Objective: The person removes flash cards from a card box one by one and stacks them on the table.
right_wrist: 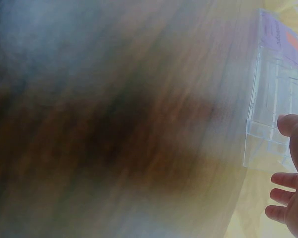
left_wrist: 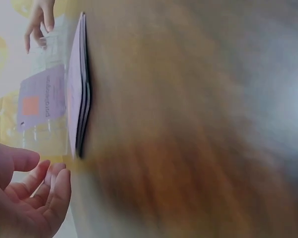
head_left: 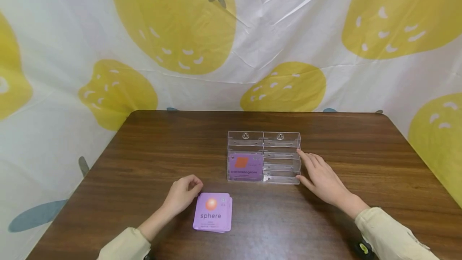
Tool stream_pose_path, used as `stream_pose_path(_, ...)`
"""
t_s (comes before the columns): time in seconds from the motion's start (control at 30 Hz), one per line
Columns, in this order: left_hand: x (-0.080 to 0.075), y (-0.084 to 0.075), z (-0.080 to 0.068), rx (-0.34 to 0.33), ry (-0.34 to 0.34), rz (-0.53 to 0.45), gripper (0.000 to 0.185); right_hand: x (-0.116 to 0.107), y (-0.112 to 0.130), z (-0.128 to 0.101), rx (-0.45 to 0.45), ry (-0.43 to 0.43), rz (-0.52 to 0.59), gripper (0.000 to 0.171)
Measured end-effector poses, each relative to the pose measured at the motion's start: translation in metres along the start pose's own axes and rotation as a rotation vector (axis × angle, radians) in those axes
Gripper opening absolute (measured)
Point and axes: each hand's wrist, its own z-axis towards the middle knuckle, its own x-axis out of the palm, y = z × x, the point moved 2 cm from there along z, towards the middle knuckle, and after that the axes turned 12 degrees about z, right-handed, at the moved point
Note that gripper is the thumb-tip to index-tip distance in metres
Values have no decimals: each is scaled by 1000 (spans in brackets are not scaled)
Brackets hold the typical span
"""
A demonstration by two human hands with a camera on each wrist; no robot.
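A clear plastic rack [head_left: 281, 167] with two columns of tiered pockets lies on the table. In its lower left pocket is a purple card [head_left: 246, 167] reading "parallelogram" with an orange shape. My right hand [head_left: 323, 177] rests at the rack's right side, thumb and a fingertip at its edge, fingers fairly straight. Nearer to me lies a stack of purple cards [head_left: 213, 212], the top one reading "sphere". Just beyond its upper left corner is my left hand [head_left: 182, 193], fingers loosely bent. In the left wrist view, nothing shows between that thumb and fingers.
The brown wooden table [head_left: 162, 143] reaches back to a white cloth [head_left: 202, 91] printed with yellow lemons, which hangs behind and along the sides. Beside the right sleeve, a small dark object [head_left: 362, 248] with a green mark is partly visible.
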Motion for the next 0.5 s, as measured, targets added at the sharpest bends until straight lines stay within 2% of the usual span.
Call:
stream_pose_path(0.3,3,-17,11,61,-37,14,4,0,1,0,-3,-3,2,75)
stream_pose_path(0.5,4,-29,20,111,-70,-27,5,0,1,0,-8,-9,3,75)
